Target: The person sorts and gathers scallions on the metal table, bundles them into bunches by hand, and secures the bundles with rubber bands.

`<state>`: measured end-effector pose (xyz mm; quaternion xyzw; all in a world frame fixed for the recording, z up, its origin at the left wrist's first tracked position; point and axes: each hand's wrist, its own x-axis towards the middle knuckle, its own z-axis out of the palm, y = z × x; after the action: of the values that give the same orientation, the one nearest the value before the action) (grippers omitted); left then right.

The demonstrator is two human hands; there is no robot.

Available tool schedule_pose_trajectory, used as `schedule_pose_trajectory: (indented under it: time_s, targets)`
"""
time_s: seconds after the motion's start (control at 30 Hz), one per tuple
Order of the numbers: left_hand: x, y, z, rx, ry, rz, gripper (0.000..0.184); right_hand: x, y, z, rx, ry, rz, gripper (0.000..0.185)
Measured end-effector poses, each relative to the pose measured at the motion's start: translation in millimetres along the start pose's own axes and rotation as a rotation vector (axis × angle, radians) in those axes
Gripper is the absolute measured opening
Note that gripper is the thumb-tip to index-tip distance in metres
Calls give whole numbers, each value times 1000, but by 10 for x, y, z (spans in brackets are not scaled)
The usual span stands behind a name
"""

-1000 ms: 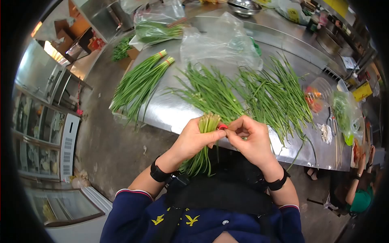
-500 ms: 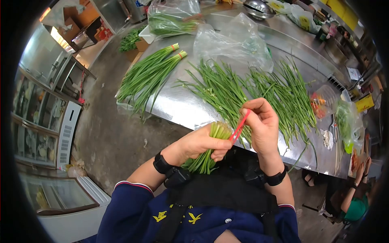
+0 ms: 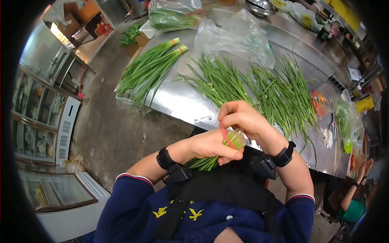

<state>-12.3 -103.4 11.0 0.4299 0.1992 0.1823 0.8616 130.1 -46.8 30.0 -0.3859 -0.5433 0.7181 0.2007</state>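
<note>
My left hand (image 3: 208, 144) is closed around a bunch of garlic chives (image 3: 238, 139), its cut stem ends pointing right and its leaves hanging below the fist. Across the stems near the cut ends runs a red rubber band (image 3: 227, 137). The fingertips of my right hand (image 3: 249, 121) pinch that band at its upper end, just above the bunch. Beyond my hands, two loose piles of chives, a left pile (image 3: 221, 81) and a right pile (image 3: 283, 97), lie on the steel table (image 3: 174, 97). Banded chive bundles (image 3: 152, 73) rest at the table's left end.
Clear plastic bags (image 3: 235, 38) lie at the back of the table, near a metal bowl (image 3: 261, 7). On the right are a plastic tub (image 3: 323, 100), scissors (image 3: 334, 130) and bagged greens (image 3: 347, 121). Another person in a green top (image 3: 355, 209) works at far right.
My right hand has moved left and turned over the stem ends, carrying the band across them. The bunch has tilted to the right in my left hand.
</note>
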Motion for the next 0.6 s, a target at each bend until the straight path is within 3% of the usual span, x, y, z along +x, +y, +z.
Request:
schedule_pose_trajectory:
  time_s: [0.03,0.13,0.23,0.3,0.47,0.53,0.6]
  targets:
    - [-13,5,-22,43,62,62,17,27,97,-67,-3,-3,-5,5]
    - [-81,20,10,154,232,122,15,-3,249,-105,471,-84,172,6]
    - [-127,72,17,211,380,169,14,-35,209,-104,532,-45,92,6]
    - [-154,44,-38,73,479,297,15,-32,234,-127,576,-49,73,8]
    - [-203,54,-118,105,532,303,31,-27,318,-95,704,-53,112,20]
    - [-191,-24,-206,150,691,419,44,-11,429,-29,761,-50,126,20]
    - [-185,-12,-166,149,638,388,47,31,487,57,837,-54,64,21]
